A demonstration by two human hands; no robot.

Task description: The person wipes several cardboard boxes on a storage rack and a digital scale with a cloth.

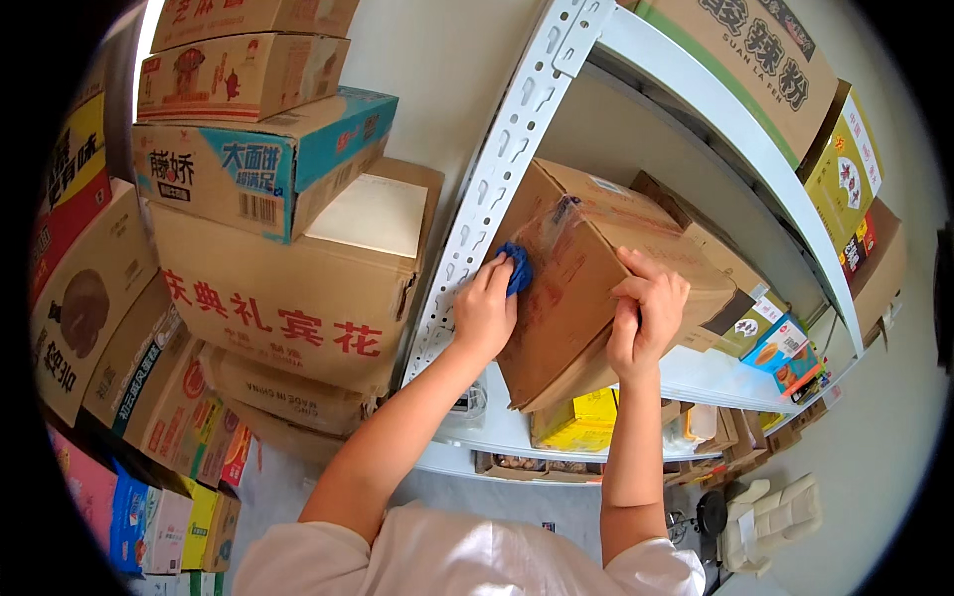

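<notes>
Tilted on the white metal shelf (514,432) is a large brown cardboard box (566,298) with clear tape along one edge. My left hand (484,305) holds a crumpled blue cloth (516,268) at the left side of this box, beside the perforated shelf post (499,164). My right hand (647,309) rests on the box's near edge with its fingers curled; whether it grips the edge is hard to tell. Under the raised box a yellow carton (577,423) shows in part.
Stacked cartons (276,298) stand left of the post, with more packages (149,514) below. Behind the tilted box are other boxes and a blue packet (775,343). An upper shelf beam (730,89) arches overhead, carrying cartons. A cream chair (775,521) stands at lower right.
</notes>
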